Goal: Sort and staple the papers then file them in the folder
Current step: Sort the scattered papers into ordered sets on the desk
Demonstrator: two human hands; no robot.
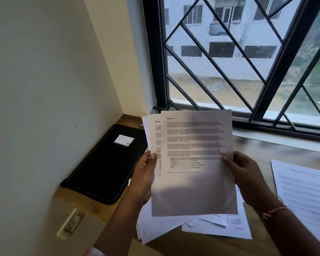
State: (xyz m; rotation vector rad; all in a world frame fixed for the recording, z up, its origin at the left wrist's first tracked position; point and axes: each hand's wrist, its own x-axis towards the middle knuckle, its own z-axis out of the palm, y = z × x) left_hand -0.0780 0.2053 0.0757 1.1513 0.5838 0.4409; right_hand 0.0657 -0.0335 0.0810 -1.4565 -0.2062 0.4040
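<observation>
white printed sheets (194,163) fanned, front one headed "section 2".

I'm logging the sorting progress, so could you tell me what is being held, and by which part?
A fanned bunch of printed papers: the left hand grips its left edge, and the right hand pinches its right edge.

Black folder (107,163); white printed papers (192,163).
</observation>
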